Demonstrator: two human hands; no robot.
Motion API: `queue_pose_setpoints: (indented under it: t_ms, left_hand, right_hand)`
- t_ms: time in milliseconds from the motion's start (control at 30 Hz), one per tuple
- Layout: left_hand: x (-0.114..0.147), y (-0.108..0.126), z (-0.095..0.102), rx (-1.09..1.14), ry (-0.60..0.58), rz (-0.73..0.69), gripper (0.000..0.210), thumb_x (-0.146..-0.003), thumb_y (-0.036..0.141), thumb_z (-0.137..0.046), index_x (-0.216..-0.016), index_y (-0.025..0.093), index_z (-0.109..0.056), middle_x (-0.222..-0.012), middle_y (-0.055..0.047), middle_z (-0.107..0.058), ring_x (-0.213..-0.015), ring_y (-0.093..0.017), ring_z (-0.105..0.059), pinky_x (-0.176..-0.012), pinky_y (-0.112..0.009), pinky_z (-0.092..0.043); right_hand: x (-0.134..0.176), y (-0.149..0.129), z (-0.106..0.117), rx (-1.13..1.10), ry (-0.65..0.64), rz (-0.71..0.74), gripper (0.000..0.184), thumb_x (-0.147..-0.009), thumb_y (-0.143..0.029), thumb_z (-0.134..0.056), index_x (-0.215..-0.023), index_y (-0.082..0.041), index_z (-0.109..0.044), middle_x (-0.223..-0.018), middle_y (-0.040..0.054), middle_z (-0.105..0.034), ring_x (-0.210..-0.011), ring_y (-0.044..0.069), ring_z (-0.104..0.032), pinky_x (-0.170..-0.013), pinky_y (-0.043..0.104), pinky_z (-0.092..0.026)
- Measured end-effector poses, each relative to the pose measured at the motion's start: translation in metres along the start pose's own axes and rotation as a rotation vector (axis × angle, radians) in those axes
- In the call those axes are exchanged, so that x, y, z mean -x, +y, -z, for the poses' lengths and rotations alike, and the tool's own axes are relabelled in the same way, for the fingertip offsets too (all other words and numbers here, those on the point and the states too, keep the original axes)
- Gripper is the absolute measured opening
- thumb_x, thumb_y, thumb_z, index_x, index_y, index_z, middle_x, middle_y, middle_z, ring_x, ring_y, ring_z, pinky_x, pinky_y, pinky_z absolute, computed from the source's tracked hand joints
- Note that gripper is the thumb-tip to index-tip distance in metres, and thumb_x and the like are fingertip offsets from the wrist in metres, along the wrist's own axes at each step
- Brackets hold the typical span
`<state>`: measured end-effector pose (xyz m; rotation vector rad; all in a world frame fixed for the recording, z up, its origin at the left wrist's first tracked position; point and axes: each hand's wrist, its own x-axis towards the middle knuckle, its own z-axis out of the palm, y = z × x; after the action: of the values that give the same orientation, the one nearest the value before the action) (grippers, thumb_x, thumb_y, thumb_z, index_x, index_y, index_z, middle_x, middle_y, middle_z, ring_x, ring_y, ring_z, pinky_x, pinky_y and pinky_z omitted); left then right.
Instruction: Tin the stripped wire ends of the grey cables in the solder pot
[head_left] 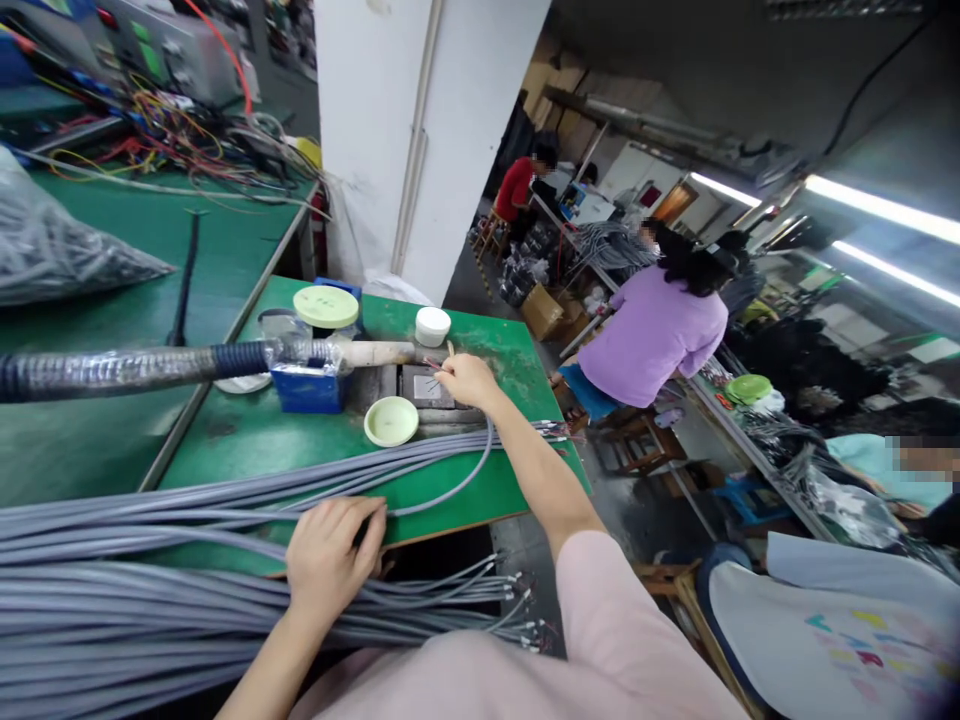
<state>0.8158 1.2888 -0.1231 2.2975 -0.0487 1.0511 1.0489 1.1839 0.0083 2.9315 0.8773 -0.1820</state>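
My right hand (pixel 469 382) pinches the end of a grey cable (pixel 469 478), whose thin stripped wires stick out past the fingertips over a small metal unit (pixel 429 387) on the bench. From there the same cable loops down and back to my left hand (pixel 334 550), which is curled around it near the bench's front edge. A shallow pale-green dish (pixel 391 421) sits just left of the metal unit. Behind the unit stands a small white tub (pixel 433 326). The nozzle of a ribbed hose (pixel 379 353) points at the wires.
More grey cables (pixel 225 485) lie across the green bench (pixel 232 430), with another thick bundle (pixel 150 610) below and nearer me. A blue box (pixel 307 388) props the hose, beside a round green lid (pixel 325 306). A white pillar (pixel 405 130) rises behind. Several people sit at benches on the right.
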Motion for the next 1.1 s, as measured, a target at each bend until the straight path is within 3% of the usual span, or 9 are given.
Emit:
queue_pose_setpoints:
  t_ms: [267, 467, 867, 1100]
  left_hand:
    - [0.003, 0.004, 0.001, -0.012, -0.045, 0.049, 0.005, -0.084, 0.018, -0.06, -0.088, 0.02, -0.062, -0.079, -0.003, -0.07, -0.076, -0.018, -0.061, -0.07, -0.032, -0.042]
    - [0.003, 0.005, 0.002, -0.001, -0.08, 0.134, 0.01, -0.087, 0.021, -0.054, -0.087, 0.02, -0.064, -0.08, -0.003, -0.07, -0.076, -0.017, -0.06, -0.069, -0.033, -0.041]
    - [0.007, 0.003, 0.001, 0.022, -0.071, 0.145, 0.011, -0.086, 0.021, -0.054, -0.088, 0.02, -0.065, -0.081, -0.004, -0.069, -0.077, -0.017, -0.059, -0.07, -0.032, -0.041]
    - [0.005, 0.003, 0.002, 0.011, -0.062, 0.111, 0.008, -0.086, 0.02, -0.056, -0.088, 0.02, -0.064, -0.08, -0.003, -0.07, -0.076, -0.017, -0.061, -0.069, -0.032, -0.042]
  right_hand:
    - [0.032, -0.036, -0.008, -0.004, -0.006, 0.24, 0.028, -0.09, -0.032, -0.047, -0.084, -0.018, -0.07, -0.095, 0.0058, -0.07, -0.086, 0.017, -0.062, -0.068, 0.025, -0.036]
    - [0.027, -0.055, -0.021, 0.103, -0.073, 0.255, 0.029, -0.09, -0.034, -0.046, -0.091, -0.018, -0.071, -0.099, 0.0093, -0.07, -0.091, 0.02, -0.063, -0.071, 0.027, -0.04]
    - [0.017, -0.074, -0.039, 0.206, -0.121, 0.196, 0.033, -0.09, -0.033, -0.046, -0.106, -0.014, -0.067, -0.106, 0.0169, -0.069, -0.1, 0.028, -0.065, -0.079, 0.033, -0.047]
    - [0.019, -0.062, -0.022, 0.153, -0.067, 0.212, 0.033, -0.092, -0.035, -0.042, -0.101, -0.018, -0.069, -0.107, 0.012, -0.069, -0.099, 0.024, -0.064, -0.078, 0.029, -0.045]
